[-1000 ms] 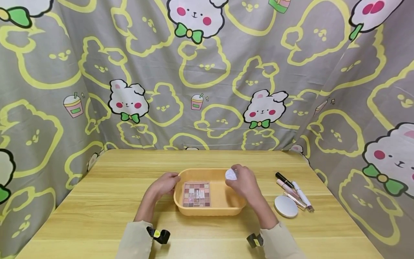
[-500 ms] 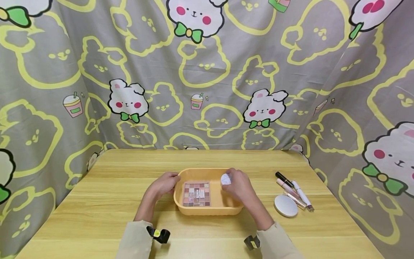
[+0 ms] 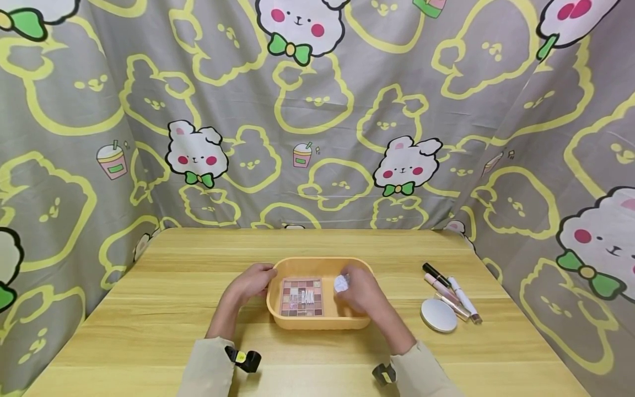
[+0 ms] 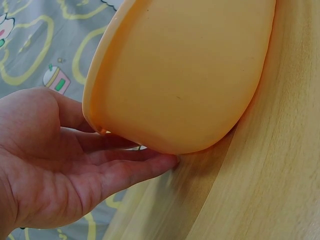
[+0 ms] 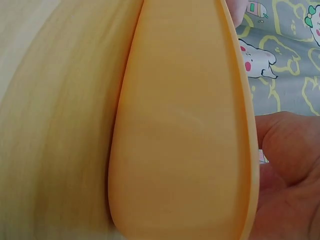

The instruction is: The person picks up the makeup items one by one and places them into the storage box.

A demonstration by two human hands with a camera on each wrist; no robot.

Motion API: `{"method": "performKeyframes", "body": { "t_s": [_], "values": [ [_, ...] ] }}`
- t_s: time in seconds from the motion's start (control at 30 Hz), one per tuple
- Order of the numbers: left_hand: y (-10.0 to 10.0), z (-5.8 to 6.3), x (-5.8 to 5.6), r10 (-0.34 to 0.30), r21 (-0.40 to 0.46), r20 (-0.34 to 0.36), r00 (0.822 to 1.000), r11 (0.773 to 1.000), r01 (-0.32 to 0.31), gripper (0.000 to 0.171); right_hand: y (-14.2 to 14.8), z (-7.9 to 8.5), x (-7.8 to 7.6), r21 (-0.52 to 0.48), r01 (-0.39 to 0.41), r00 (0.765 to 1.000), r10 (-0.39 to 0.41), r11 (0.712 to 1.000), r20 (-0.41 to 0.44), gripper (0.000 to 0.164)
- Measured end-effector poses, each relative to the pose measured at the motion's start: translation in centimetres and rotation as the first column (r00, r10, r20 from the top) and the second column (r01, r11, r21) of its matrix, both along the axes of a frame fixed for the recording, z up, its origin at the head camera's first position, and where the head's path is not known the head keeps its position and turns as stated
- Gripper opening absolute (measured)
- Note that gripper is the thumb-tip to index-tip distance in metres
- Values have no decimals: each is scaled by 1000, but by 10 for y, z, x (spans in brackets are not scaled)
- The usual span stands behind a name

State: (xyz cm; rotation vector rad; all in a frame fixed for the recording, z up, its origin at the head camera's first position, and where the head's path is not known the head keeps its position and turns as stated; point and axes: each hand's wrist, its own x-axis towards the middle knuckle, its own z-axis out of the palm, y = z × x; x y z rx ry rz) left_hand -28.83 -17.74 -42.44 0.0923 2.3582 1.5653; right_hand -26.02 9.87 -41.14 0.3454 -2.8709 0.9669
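A yellow-orange plastic basin (image 3: 322, 323) stands on the wooden table in the head view. Inside its left half lies an eyeshadow palette (image 3: 301, 298) with many square pans and a clear lid lettered BACK. My left hand (image 3: 252, 282) holds the basin's left end; the left wrist view has the thumb at the rim and fingertips against the outer wall. Over the right half, my right hand (image 3: 364, 291) pinches a small round white thing (image 3: 341, 283), its kind hidden by the fingers. In the right wrist view, the basin's side hides this hand's (image 5: 290, 175) fingers.
To the right on the table lie a round silver-white compact (image 3: 439, 315), a black tube (image 3: 435, 275), a pink tube (image 3: 437, 285), a white tube (image 3: 464, 300) and a pink-gold tube (image 3: 453, 307). A patterned curtain (image 3: 317, 132) hangs behind the table and along both sides.
My right hand has moved left and lower into the basin, carrying the round white thing from near the right rim. My left hand and the basin stay in place.
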Motion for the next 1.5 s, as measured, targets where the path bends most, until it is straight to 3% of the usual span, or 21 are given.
{"method": "performKeyframes", "body": {
  "t_s": [0.73, 1.03, 1.5],
  "values": [
    [0, 2, 1, -13, -1, -10, 1000, 1000, 13, 47, -8, -10, 3, 78, -17, 1000, 16, 997, 17, 48],
    [0, 0, 1, 1, -7, -10, 1000, 1000, -1, 49, -8, -11, 3, 83, -8, 995, 0, 997, 95, 52],
    [0, -1, 0, 1, -4, -2, 1000, 1000, -1, 49, -8, -9, 5, 80, -13, 993, 3, 997, 120, 53]
  ]
}}
